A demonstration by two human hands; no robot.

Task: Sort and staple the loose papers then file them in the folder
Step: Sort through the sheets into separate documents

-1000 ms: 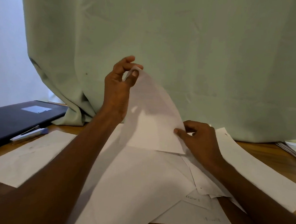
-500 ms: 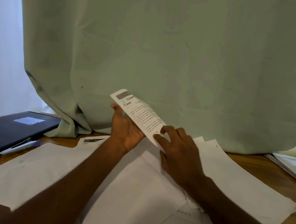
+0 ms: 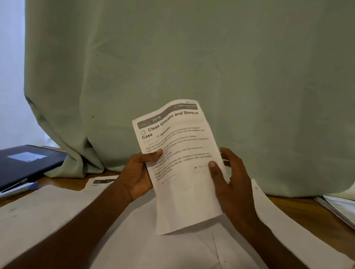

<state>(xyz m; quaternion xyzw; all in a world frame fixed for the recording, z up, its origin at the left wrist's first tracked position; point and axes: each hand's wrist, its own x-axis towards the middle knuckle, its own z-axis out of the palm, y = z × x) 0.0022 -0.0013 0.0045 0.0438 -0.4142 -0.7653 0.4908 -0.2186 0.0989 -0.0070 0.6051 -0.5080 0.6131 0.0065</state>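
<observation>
White printed sheet [image 3: 180,166], headed "Clean Glasses and Store in Case", is raised above the tabletop [image 3: 306,208], tilted with its top leaning right. Your left hand [image 3: 137,176] grips its left edge, thumb pressed on the print; your right hand [image 3: 235,184] pinches its right edge, thumb on the front and fingers [image 3: 228,156] curled behind. Below it, loose papers [image 3: 133,236] lie overlapping, most of them blank side up, one printed sheet [image 3: 99,182] showing past your left wrist. At far left you have the dark folder [image 3: 12,167], closed and flat, with a pen [image 3: 13,190] resting on its near edge. Another paper stack [image 3: 347,211] sits at the right edge. Green curtain [image 3: 198,62] hangs behind.
</observation>
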